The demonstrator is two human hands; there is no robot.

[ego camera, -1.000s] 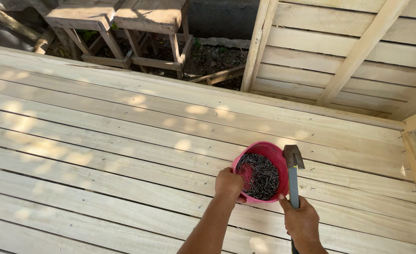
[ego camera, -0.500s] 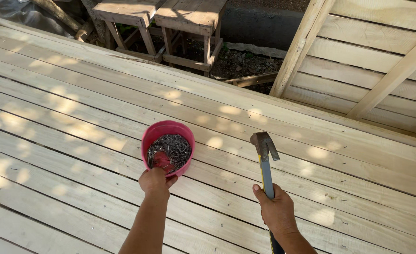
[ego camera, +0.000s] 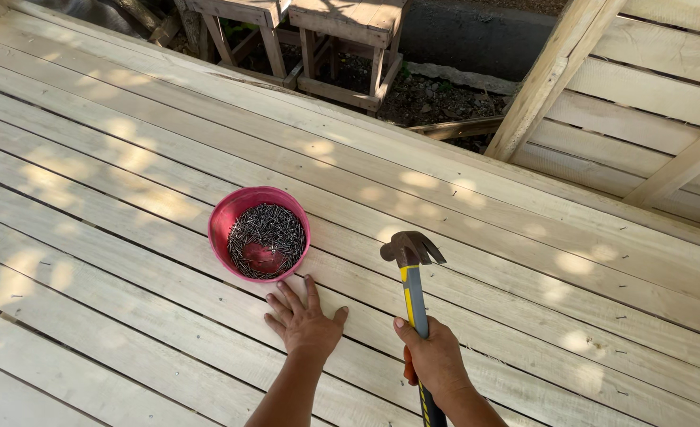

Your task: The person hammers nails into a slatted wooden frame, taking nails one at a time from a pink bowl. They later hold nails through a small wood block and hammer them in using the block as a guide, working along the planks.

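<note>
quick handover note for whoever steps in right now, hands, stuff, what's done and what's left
Left hand: empty, flat on the plank deck, just below the pink bowl of nails.
Right hand: gripping the claw hammer by its handle, head up over the boards.
Done: several nails already show in the boards at right.
Left: no nail picked or set under the hammer yet.

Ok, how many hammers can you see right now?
1: a claw hammer with a yellow-and-black handle, held upright in the right hand, to the right of the pink bowl of nails. No others in view.
</note>
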